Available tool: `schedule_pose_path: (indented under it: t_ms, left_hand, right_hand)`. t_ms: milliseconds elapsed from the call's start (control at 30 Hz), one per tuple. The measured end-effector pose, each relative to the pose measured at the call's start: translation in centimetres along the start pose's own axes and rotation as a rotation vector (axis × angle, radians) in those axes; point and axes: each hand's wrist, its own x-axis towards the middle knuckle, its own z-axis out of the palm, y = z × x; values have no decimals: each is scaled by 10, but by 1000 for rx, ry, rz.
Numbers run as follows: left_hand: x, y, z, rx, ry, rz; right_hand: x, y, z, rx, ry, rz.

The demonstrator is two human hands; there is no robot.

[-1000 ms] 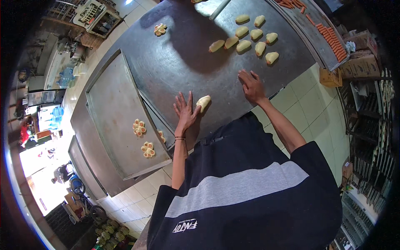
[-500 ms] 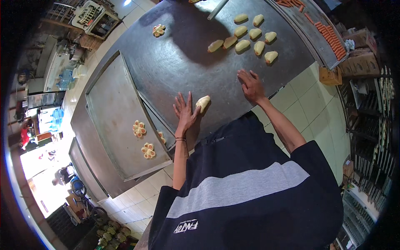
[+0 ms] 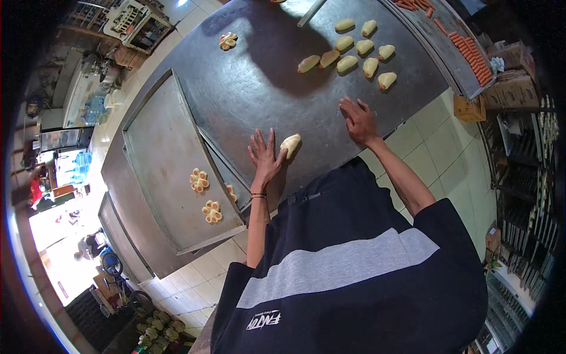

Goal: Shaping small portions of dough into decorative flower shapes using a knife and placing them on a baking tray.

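Observation:
My left hand [image 3: 267, 156] rests on the metal table with its fingers spread. Its thumb reaches the left side of a dough-wrapped sausage [image 3: 290, 143], which lies on the tabletop in front of me; whether the thumb presses on it I cannot tell. To the right, my right hand [image 3: 359, 123] lies on the table, fingers stretched out and nothing held. Beyond it sits a group of several more dough-wrapped sausages [image 3: 348, 64], pale with orange ends showing. A flower-shaped dough piece with sausage slices [image 3: 227, 41] lies at the far left of the table.
A metal baking tray [image 3: 156, 130] on the left carries flower-shaped dough pieces [image 3: 200, 180] near its front end. At the far right, another tray holds rows of sausages [image 3: 470, 56]. A metal bar [image 3: 310, 13] lies at the table's far side. Loaded racks [image 3: 530, 194] stand right.
The view has shifted slightly. Both hands and the dough-wrapped sausage by my left thumb keep nearly the same places on the table.

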Motion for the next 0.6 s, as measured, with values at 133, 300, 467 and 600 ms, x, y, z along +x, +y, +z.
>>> schedule_pose_path:
  t_ms: [133,300,467,600]
  left_hand:
    - [-1,-4,3,32,35,7]
    - [0,-6,3,44,45,10]
    - [1,-6,4,32,47,26]
    - [2,-6,5,35,41,11]
  right_hand:
    - [0,-4,0,8,0,1]
    - [2,-6,-2,13,-2,10]
    - [3,-4,-2,16,-6,-2]
    - [4,-3,-2,15,-16,6]
